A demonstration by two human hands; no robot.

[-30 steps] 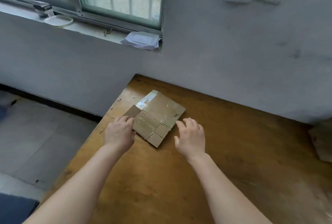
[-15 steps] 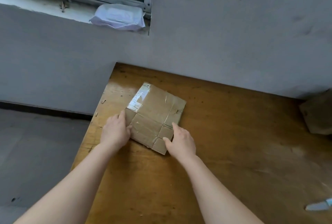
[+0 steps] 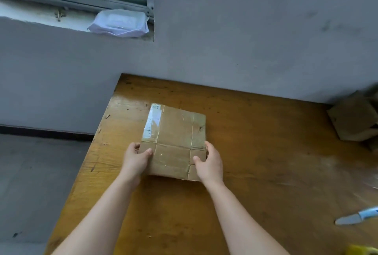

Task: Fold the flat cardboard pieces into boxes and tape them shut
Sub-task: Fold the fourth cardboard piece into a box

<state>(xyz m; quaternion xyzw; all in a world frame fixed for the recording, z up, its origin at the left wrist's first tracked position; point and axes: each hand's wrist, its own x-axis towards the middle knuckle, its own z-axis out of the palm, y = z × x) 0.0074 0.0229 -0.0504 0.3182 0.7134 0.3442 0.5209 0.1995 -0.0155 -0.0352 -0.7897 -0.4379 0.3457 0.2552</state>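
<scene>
We have the cardboard lying on the desk, toward its left side and a little out from the wall, and we hold it by its near end with both hands. Our left hand grips the left edge, thumb on top and fingers curled round the side. Our right hand grips the right edge the same way, thumb laid on the top face. The piece lies flat: creases and old tape cross its face, a pale label runs along the far left side, and the near flaps sit in one plane with the rest. We judge this to be the very start of the folding: the piece is taken hold of, nothing is opened or squared, and no flap is turned in. The next move, as we read it, calls for lifting the near end and pressing the two side edges toward each other so the flattened sleeve opens, then folding the flaps. A knife lies well off to the right, a carton sits by the wall at the far right, and of the yellow thing in the bottom corner we cannot tell what it is.
</scene>
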